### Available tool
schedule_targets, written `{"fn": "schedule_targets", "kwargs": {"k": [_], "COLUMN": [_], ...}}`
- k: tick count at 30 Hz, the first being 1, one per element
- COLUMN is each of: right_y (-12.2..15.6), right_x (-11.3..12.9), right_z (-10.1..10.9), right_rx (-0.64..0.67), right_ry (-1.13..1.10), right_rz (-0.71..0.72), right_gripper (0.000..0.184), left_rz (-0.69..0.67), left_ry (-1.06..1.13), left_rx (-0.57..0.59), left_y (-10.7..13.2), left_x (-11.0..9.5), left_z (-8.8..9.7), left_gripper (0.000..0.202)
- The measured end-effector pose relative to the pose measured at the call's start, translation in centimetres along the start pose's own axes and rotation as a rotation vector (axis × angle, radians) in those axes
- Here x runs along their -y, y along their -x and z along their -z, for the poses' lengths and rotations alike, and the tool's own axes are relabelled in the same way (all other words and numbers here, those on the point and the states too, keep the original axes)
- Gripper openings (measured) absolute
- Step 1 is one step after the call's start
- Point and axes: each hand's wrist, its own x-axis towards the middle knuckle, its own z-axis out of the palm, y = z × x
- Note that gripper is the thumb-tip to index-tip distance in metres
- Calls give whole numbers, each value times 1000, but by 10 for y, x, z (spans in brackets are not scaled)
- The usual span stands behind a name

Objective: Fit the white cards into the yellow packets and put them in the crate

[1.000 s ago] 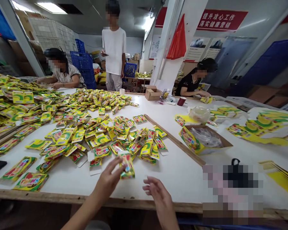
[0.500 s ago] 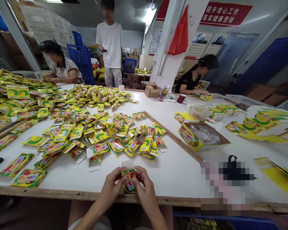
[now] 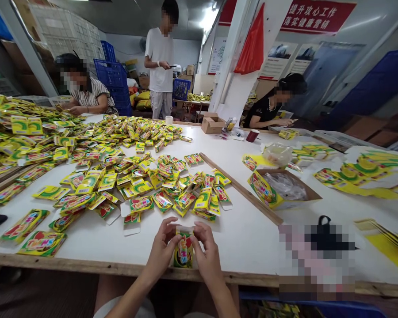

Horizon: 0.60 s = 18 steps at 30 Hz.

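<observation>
A small yellow and green candy box (image 3: 184, 252) stands at the table's front edge, its printed face toward me. My left hand (image 3: 165, 244) grips its left side, thumb on the front near the top. From the right, my right hand (image 3: 204, 247) holds the other side in the same way. The fingertips of both hands curl around the box's upper end, where a pale flap shows. Just beyond my hands lies a heap of similar small boxes (image 3: 166, 185), several with white flaps sticking out. Two more boxes (image 3: 42, 244) lie flat at the left front.
A wooden strip (image 3: 240, 187) crosses the white table (image 3: 239, 238). Right of it stands an open display carton (image 3: 287, 187) with clear plastic inside. A larger pile of boxes (image 3: 16, 132) covers the left side. Three other people are beyond the table, one standing.
The flap at the box's top stood up before and now looks folded down. My thumbs have moved up toward that end. The standing person has turned and shifted right.
</observation>
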Motion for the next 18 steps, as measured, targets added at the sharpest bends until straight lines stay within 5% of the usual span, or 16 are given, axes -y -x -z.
{"fn": "schedule_targets", "kwargs": {"k": [6,18], "right_y": [2,-15], "right_x": [5,14], "right_z": [0,0], "right_rx": [79,50], "right_ry": [34,149], "right_rz": [73,-16], "right_gripper": [14,15], "left_rz": [-55,46], "left_ry": [-216,-178], "left_rx": [35,-86], "left_y": [3,-4], "left_x": [-7,-11], "left_z": [4,-7], "left_gripper": [15,15]}}
